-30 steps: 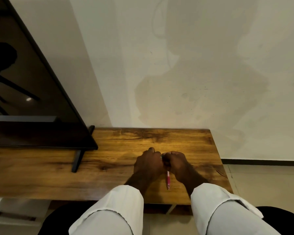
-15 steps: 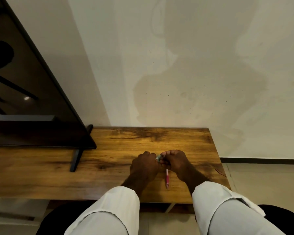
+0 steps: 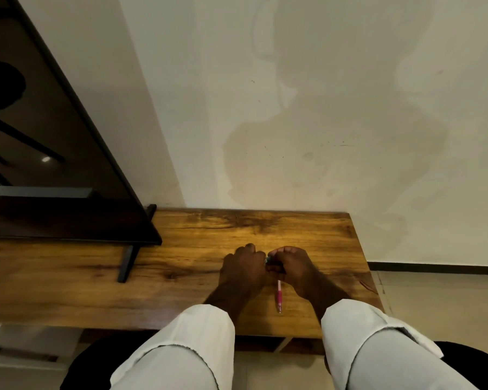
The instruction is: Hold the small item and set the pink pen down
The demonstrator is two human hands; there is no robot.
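Note:
My left hand (image 3: 244, 270) and my right hand (image 3: 292, 267) meet knuckle to knuckle over the wooden table (image 3: 68, 291), both with fingers curled. A pink pen (image 3: 279, 296) sticks out toward me from under my right hand, which grips its far end. A small teal piece (image 3: 267, 259) shows in the gap between the two hands. The fingertips of my left hand pinch it. How the piece joins the pen is hidden by the fingers.
A black flat screen (image 3: 54, 153) on a thin black stand (image 3: 127, 263) fills the table's left half. A stained pale wall (image 3: 307, 122) rises right behind the table. The table's right edge (image 3: 369, 271) drops to a tiled floor (image 3: 440, 305).
The hands parted slightly half a second ago, showing the teal piece, and have closed together again. The pen stays under my right hand.

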